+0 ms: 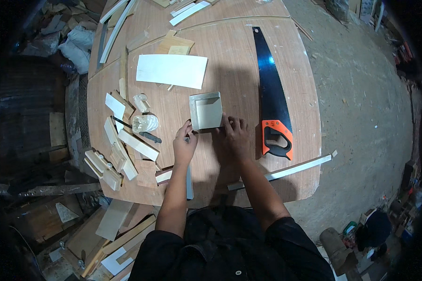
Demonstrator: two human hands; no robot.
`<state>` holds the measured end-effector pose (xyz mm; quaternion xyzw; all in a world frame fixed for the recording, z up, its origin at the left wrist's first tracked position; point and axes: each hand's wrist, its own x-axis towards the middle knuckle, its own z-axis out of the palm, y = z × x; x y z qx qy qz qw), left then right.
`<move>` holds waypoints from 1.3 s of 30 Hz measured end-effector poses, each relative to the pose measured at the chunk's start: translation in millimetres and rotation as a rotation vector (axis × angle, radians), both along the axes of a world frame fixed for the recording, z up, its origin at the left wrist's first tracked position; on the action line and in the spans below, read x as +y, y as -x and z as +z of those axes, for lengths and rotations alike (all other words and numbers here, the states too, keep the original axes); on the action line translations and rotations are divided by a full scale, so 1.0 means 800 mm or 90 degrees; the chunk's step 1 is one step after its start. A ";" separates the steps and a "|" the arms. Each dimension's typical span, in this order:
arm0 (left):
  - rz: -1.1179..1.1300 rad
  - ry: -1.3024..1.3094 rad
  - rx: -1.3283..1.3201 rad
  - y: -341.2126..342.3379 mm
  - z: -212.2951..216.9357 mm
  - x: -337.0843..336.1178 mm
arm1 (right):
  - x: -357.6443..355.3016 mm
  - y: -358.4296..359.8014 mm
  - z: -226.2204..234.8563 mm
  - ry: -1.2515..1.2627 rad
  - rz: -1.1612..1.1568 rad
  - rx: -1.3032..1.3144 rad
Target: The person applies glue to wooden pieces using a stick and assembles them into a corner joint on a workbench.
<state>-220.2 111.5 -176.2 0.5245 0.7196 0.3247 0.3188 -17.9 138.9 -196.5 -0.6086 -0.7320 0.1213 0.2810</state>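
Note:
A small open box (207, 112) of pale board, with low walls around a recessed floor, is on the wooden table in front of me. My left hand (184, 145) has its fingers closed at the box's near left corner. At the near right corner, my right hand (237, 137) grips with bent fingers; its fingertips touch the side wall. The undersides of both hands are hidden. To the right of the box lies a handsaw (273, 84) with a dark blade and an orange-and-black handle. Beyond the box, a white rectangular panel (171, 71) rests over wood offcuts.
Left of the box stand a clear jar (145, 123) and a smaller clear container (141, 102), among several wood strips (139, 145). A long white-faced strip (300, 167) overhangs the table's near right edge. Scrap boards (115, 220) lie below the table's near left edge.

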 end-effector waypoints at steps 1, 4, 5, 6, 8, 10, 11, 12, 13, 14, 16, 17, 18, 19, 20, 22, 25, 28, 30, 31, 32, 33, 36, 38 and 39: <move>0.002 -0.003 -0.023 0.000 -0.001 -0.002 | 0.000 -0.001 0.000 0.009 0.003 0.007; -0.013 -0.037 -0.111 -0.002 -0.002 -0.007 | 0.000 -0.007 0.001 0.000 0.014 0.015; 0.012 0.014 -0.079 -0.003 -0.002 -0.009 | 0.000 -0.011 0.002 -0.002 0.021 -0.007; 0.009 0.008 -0.059 -0.003 -0.001 -0.010 | 0.001 -0.014 0.004 0.002 0.032 -0.024; 0.029 0.077 -0.024 -0.005 0.000 -0.010 | 0.003 -0.019 0.008 0.022 0.044 -0.024; 0.050 0.098 -0.070 -0.005 0.002 -0.008 | 0.010 -0.023 0.013 0.066 0.045 0.005; 0.053 0.116 -0.075 -0.005 0.003 -0.006 | 0.016 -0.018 0.015 0.052 0.007 0.061; 0.061 0.136 -0.082 -0.004 0.004 -0.004 | 0.024 -0.017 0.017 0.076 0.006 0.056; 0.059 0.189 -0.107 -0.004 0.006 -0.001 | 0.031 -0.016 0.020 0.100 0.003 0.053; 0.042 0.188 -0.098 -0.003 0.008 0.001 | 0.038 -0.014 0.023 0.118 -0.001 0.051; 0.018 0.189 -0.085 -0.003 0.011 0.004 | 0.047 -0.012 0.029 0.219 -0.018 0.146; 0.015 0.191 -0.100 -0.003 0.013 0.005 | 0.048 -0.009 0.031 0.254 -0.039 0.227; 0.015 0.191 -0.116 -0.003 0.015 0.005 | 0.049 -0.007 0.033 0.295 -0.062 0.318; 0.017 0.185 -0.128 -0.002 0.017 0.006 | 0.056 -0.007 0.036 0.403 -0.077 0.363; 0.023 0.169 -0.139 -0.001 0.020 0.006 | 0.059 -0.010 0.043 0.440 -0.076 0.428; 0.040 0.149 -0.151 0.003 0.033 0.006 | 0.062 -0.014 0.064 0.557 -0.122 0.554; 0.130 0.153 -0.344 0.007 0.072 -0.005 | 0.057 -0.030 0.121 0.655 -0.129 0.676; 0.083 0.050 -0.501 0.001 0.130 -0.018 | 0.050 -0.048 0.199 0.654 -0.077 0.744; 0.008 -0.010 -0.588 -0.010 0.175 -0.025 | 0.044 -0.058 0.252 0.615 -0.039 0.767; -0.030 -0.036 -0.625 -0.016 0.198 -0.030 | 0.040 -0.064 0.279 0.603 -0.019 0.763; -0.053 -0.055 -0.678 -0.022 0.222 -0.034 | 0.037 -0.066 0.303 0.580 0.003 0.782; -0.077 -0.073 -0.731 -0.030 0.246 -0.040 | 0.034 -0.070 0.326 0.558 0.015 0.794; -0.159 -0.140 -0.770 -0.052 0.311 -0.053 | 0.023 -0.086 0.382 0.524 0.028 0.814; -0.206 -0.181 -0.702 -0.063 0.347 -0.058 | 0.019 -0.095 0.407 0.526 0.065 0.840; -0.209 -0.154 -0.674 -0.066 0.365 -0.063 | 0.012 -0.102 0.418 0.507 0.062 0.846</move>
